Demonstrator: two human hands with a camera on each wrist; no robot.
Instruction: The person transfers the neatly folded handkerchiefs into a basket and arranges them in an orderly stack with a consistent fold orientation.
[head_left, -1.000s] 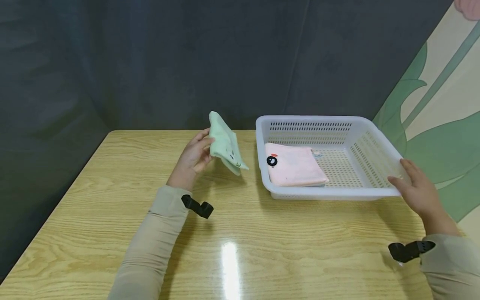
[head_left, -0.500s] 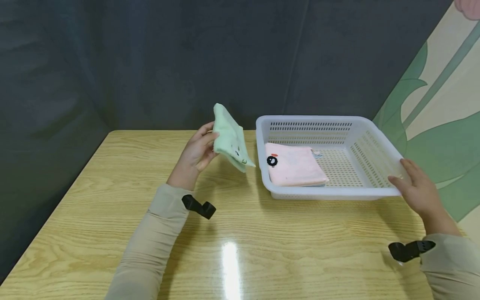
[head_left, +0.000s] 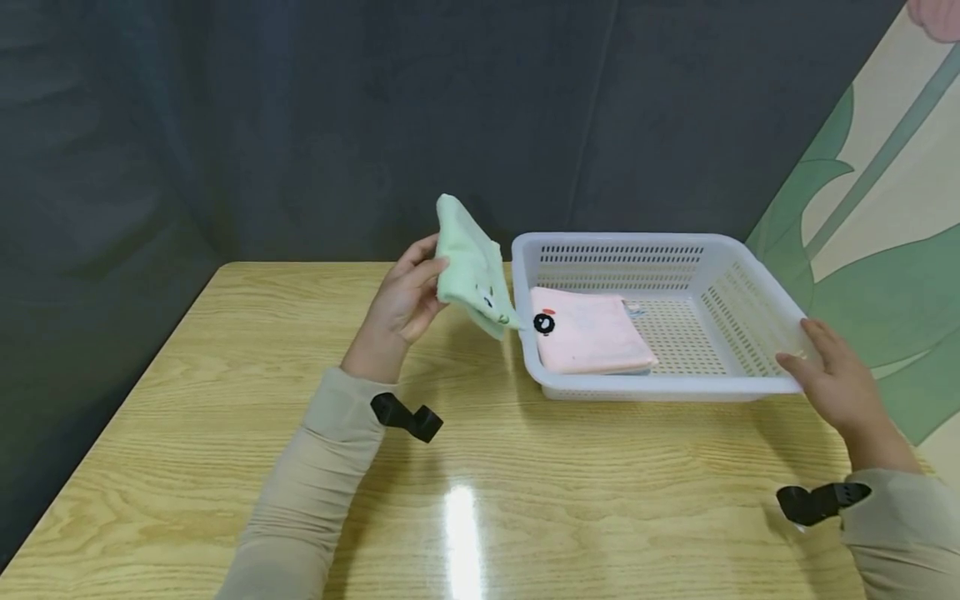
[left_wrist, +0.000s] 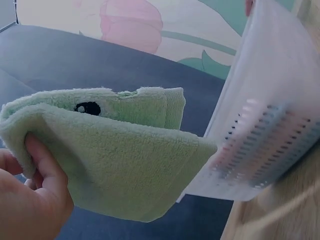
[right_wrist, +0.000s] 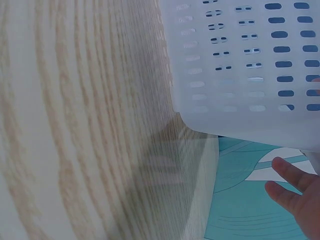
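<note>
My left hand [head_left: 405, 300] pinches a folded pale green towel [head_left: 472, 267] by its left side, thumb on one face. The towel hangs tilted above the table, its lower right corner overlapping the basket's left rim in the head view. A dark embroidered eye shows between its layers in the left wrist view. My right hand [head_left: 836, 375] holds the front right corner of a white plastic basket [head_left: 667, 385], thumb over the rim. Inside the basket, at its left, lies a folded pink towel [head_left: 592, 329] with a black round patch.
The basket stands on a wooden table [head_left: 247, 400] near its back edge. A dark curtain [head_left: 375, 125] hangs behind, and a wall with painted leaves [head_left: 892, 250] rises at the right. Under the pink towel a bluish edge shows.
My left hand has moved right and slightly up with the green towel, bringing its corner to the basket's left rim. My right hand and the basket have stayed in place.
</note>
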